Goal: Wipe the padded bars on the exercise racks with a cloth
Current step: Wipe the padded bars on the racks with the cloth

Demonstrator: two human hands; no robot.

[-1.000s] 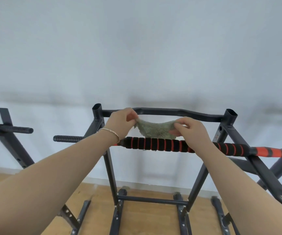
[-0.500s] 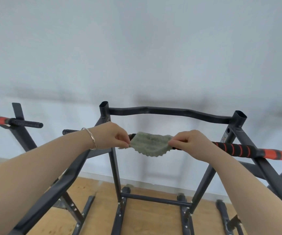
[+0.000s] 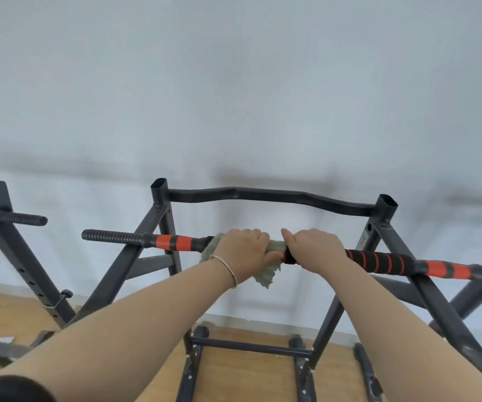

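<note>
Cloth [image 3: 265, 275] round padded bar [image 3: 379, 261], under left hand [image 3: 245, 250], beside right hand [image 3: 316, 249].

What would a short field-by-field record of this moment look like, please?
left hand: grips the cloth against the padded bar
right hand: curled round the padded bar, right beside the cloth
cloth: grey-green, draped over the bar, one corner hanging below
padded bar: horizontal, black foam with orange bands
rack: dark metal frame, wavy top bar behind the hands
second rack: at the left, with its own padded bar
floor: wood
</note>
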